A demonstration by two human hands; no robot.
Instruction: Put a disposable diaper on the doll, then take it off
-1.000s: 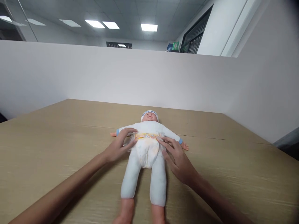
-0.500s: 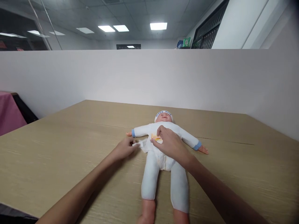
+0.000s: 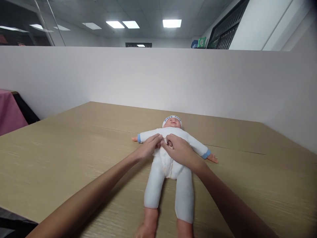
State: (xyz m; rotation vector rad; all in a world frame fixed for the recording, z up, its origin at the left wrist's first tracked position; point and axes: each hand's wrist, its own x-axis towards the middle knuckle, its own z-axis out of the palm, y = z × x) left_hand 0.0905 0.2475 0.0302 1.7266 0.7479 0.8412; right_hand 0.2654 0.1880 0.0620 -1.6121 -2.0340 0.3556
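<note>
A baby doll (image 3: 184, 135) lies on its back on the table, its head away from me. It has a white body suit with blue cuffs and a white printed headband. Round its hips is a white diaper (image 3: 168, 165). My left hand (image 3: 150, 145) is closed at the left of the diaper's front waist, with the side tab under its fingers, mostly hidden. Close beside it, my right hand (image 3: 179, 148) is closed on the front waist edge, thumb and forefinger bent together. The hands cover most of the waistband.
The brown table (image 3: 61, 155) has a seam across it. A white partition (image 3: 138, 72) stands behind it. Pink cloth (image 3: 10, 112) hangs at the far left, beside something black.
My left hand has brought the diaper's side tab from beside the doll's hip in over the front waist. My right hand stays at the waist, its fingers now closer together. The view has tilted slightly.
</note>
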